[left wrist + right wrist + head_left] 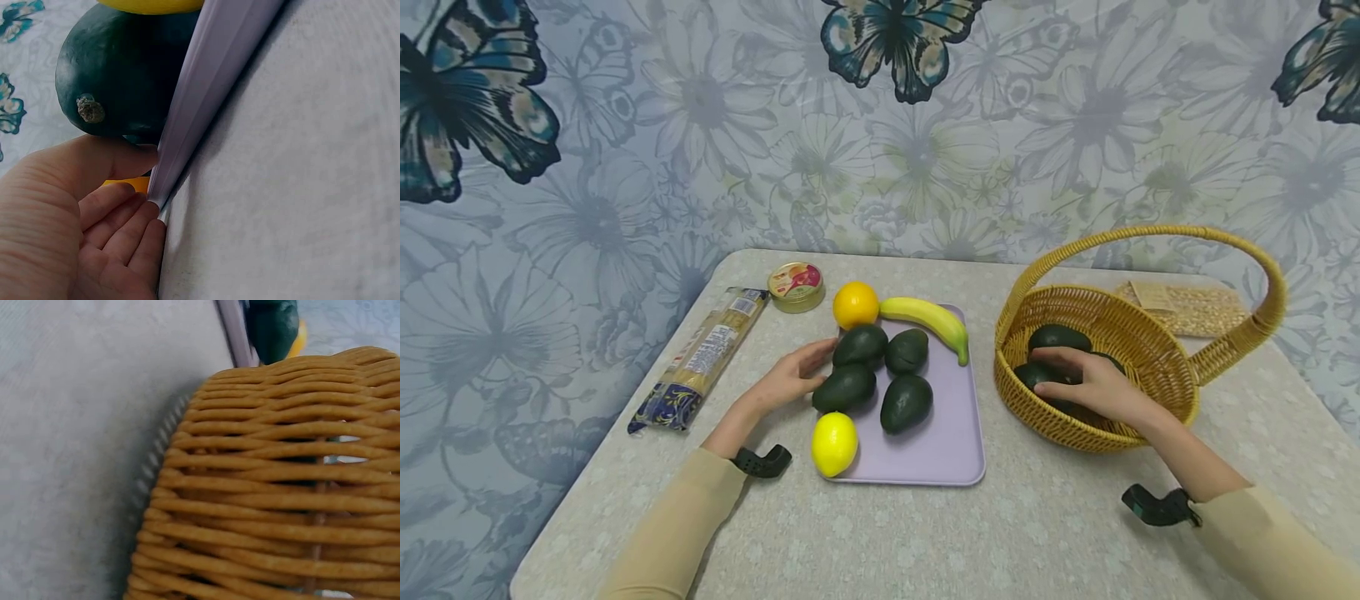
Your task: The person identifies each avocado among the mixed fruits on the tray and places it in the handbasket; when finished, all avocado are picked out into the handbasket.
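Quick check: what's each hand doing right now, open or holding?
Left hand: open, at the tray's left edge.
Right hand: over an avocado in the basket; grip cannot be told.

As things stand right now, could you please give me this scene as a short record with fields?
tray: four avocados, banana, orange, lemon
basket: more avocados, exact count unclear
left hand: beside the tray's avocados, contact unclear
right hand: inside the basket, over an avocado, grip unclear
left of tray: pasta packet, round tin
behind basket: flat packet
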A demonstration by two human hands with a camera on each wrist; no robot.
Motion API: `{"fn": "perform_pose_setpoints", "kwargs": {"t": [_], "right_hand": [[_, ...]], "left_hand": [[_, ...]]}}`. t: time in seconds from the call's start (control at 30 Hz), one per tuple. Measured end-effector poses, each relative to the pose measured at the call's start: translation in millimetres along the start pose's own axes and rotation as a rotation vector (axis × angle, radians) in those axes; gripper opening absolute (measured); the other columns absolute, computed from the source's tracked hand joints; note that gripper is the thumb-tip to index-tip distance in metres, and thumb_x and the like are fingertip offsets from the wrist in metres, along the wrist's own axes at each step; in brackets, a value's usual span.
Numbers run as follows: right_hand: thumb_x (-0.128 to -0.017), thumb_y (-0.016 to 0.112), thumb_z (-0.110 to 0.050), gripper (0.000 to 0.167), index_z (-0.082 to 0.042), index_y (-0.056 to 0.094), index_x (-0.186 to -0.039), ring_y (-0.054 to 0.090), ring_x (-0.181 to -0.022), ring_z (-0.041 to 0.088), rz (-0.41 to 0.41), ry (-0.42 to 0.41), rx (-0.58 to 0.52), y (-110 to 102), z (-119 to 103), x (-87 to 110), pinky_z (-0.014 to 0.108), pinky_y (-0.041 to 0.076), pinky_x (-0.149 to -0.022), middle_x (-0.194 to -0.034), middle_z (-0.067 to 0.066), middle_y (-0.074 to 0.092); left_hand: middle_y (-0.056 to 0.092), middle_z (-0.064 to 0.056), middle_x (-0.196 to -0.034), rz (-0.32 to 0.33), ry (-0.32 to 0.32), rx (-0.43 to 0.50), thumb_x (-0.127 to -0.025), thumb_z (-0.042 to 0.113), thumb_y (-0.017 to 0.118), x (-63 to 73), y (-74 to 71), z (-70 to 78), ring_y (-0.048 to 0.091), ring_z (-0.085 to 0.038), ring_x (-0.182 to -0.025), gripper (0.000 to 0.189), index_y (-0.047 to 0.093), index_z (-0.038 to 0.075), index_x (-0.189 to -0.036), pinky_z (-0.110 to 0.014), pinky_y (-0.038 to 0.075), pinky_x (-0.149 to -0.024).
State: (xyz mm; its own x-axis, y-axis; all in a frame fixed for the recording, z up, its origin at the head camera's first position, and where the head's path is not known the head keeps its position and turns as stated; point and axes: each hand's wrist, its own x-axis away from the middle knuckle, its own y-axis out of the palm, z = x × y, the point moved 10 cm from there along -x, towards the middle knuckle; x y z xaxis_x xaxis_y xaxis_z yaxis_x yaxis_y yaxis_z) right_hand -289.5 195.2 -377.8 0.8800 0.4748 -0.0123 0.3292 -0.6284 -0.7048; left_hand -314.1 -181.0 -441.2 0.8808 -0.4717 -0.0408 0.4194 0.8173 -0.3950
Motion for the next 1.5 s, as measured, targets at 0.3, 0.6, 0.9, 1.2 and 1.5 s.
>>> {"fn": "perform_pose_setpoints", "kwargs": {"t": [0.3,0.6,0.9,1.2,1.5], "right_hand": [[-0.086,0.07,-0.011,0.05,-0.009,0.053,-0.133,0.052,-0.117,0.016,0.225,-0.216,-0.041,-15.7,-67.5,20.8,0.018,0.042,-0.094,-0.129,0.005,0.056],[-0.079,0.073,0.002,0.046,0.001,0.059,-0.123,0.055,-0.113,0.014,0.179,-0.413,-0.114,24.4,-142.2,6.9,0.024,0.044,-0.096,-0.121,0.01,0.06],[-0.084,0.073,-0.023,0.048,-0.014,0.058,-0.128,0.053,-0.119,0.019,0.024,-0.343,-0.216,82.7,-114.7,-50.6,0.035,0.04,-0.102,-0.126,-0.003,0.058],[-0.081,0.075,-0.013,0.048,-0.004,0.059,-0.125,0.056,-0.114,0.025,0.008,-0.338,-0.178,108.2,-109.3,-71.4,0.038,0.043,-0.1,-0.125,0.006,0.06],[-0.079,0.077,-0.022,0.055,-0.005,0.058,-0.127,0.052,-0.119,0.019,-0.098,-0.277,-0.174,123.7,-102.5,-76.6,0.035,0.04,-0.102,-0.126,0.002,0.059]], "left_hand": [[0.027,-0.019,-0.15,-0.005,0.019,0.011,-0.091,-0.005,0.055,1.3,-1.5,0.2,0.026,-0.033,-0.137,0.062,0.028,-0.003,-0.146,-0.046,0.021,-0.112],[0.028,-0.02,-0.15,-0.007,0.059,0.011,-0.09,-0.005,0.055,1.4,-2.4,3.3,0.027,-0.034,-0.137,0.061,0.028,-0.004,-0.145,-0.046,0.022,-0.112],[0.028,-0.019,-0.15,-0.013,0.054,0.0,-0.09,-0.007,0.054,-0.7,0.4,1.6,0.027,-0.033,-0.137,0.061,0.028,-0.004,-0.145,-0.045,0.022,-0.112],[0.026,-0.027,-0.148,-0.034,0.043,0.009,-0.089,-0.009,0.054,4.0,3.4,22.5,0.025,-0.04,-0.136,0.06,0.025,-0.013,-0.142,-0.049,0.021,-0.111],[0.026,-0.027,-0.148,-0.028,0.019,-0.001,-0.089,-0.008,0.055,8.5,2.6,31.9,0.026,-0.04,-0.135,0.06,0.026,-0.013,-0.142,-0.049,0.022,-0.111]]}}
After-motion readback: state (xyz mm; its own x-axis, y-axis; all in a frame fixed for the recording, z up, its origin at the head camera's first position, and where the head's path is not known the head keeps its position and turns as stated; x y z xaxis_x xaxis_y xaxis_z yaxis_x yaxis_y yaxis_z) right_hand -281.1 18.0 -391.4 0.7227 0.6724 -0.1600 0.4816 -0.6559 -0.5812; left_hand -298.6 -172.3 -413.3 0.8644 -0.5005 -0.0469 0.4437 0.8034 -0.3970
